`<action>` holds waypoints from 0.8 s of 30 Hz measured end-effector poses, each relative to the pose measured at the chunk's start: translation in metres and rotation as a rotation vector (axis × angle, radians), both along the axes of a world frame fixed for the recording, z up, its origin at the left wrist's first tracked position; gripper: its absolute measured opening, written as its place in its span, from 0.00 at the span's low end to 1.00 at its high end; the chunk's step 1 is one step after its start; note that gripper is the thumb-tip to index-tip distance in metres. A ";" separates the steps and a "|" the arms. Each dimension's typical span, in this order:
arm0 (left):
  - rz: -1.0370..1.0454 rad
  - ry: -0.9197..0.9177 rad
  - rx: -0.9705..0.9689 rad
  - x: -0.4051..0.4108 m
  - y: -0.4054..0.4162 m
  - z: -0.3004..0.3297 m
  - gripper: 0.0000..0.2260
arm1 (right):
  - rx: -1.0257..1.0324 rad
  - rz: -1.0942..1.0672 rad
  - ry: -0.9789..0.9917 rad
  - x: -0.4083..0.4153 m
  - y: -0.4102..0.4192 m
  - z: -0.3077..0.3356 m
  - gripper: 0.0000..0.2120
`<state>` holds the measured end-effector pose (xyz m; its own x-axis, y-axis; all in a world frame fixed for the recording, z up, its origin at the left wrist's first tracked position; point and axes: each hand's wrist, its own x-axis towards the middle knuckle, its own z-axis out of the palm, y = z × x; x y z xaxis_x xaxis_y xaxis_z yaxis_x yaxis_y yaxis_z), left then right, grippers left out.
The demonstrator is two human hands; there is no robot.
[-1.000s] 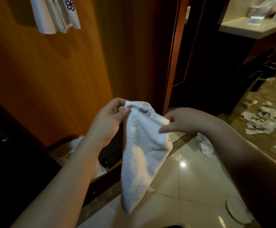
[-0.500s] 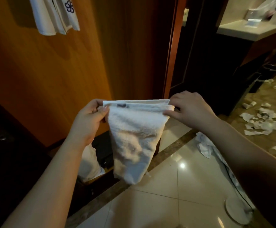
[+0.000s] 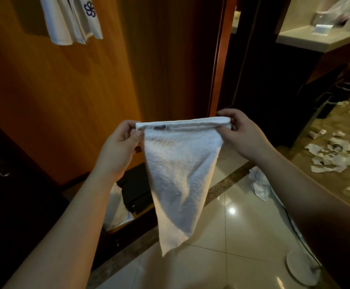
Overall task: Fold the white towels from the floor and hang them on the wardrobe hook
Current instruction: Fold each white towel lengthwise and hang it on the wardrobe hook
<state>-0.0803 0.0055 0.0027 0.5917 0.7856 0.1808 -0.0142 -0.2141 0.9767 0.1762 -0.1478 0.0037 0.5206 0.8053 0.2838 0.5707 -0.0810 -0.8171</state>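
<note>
A small white towel [image 3: 180,174] hangs in front of me, its top hem stretched level and its lower part tapering to a point. My left hand [image 3: 121,149] pinches the hem's left corner. My right hand [image 3: 240,134] pinches the right corner. A dark label sits on the hem near the left end. More white towels [image 3: 74,19], one with a blue flower logo, hang high on the orange wooden wardrobe panel [image 3: 65,101]; the hook is out of frame. Another white cloth [image 3: 259,184] lies crumpled on the floor under my right forearm.
A white cloth [image 3: 115,207] sits in the dark lower compartment at left. Torn white paper scraps [image 3: 334,153] litter the brown floor at right. A counter [image 3: 320,38] stands upper right. Glossy tiles [image 3: 211,257] lie below; a round white base [image 3: 301,268] with a cable stands lower right.
Both hands have moved apart and pulled the towel's top hem out straight and level; a second ago it was bunched between them and hung lower.
</note>
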 end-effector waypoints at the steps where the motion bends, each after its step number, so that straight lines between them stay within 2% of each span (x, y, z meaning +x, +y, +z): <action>1: -0.007 -0.007 0.002 0.002 0.000 0.002 0.14 | 0.014 -0.045 -0.030 0.000 0.001 -0.002 0.09; 3: -0.008 -0.030 0.010 0.006 -0.001 0.004 0.10 | 0.051 -0.094 -0.048 -0.001 0.002 -0.004 0.05; 9: -0.005 -0.115 0.081 0.014 -0.007 0.015 0.09 | 0.257 -0.175 -0.030 -0.015 0.003 -0.003 0.12; 18: 0.064 -0.178 0.036 0.019 -0.008 0.009 0.07 | 0.321 -0.194 -0.086 -0.012 -0.004 -0.008 0.04; 22: 0.079 -0.215 0.018 0.022 -0.012 0.009 0.06 | 0.384 -0.221 -0.029 -0.010 -0.005 -0.012 0.11; 24: 0.065 -0.211 -0.006 0.022 -0.011 0.011 0.07 | 0.345 -0.253 0.033 -0.011 -0.003 -0.012 0.16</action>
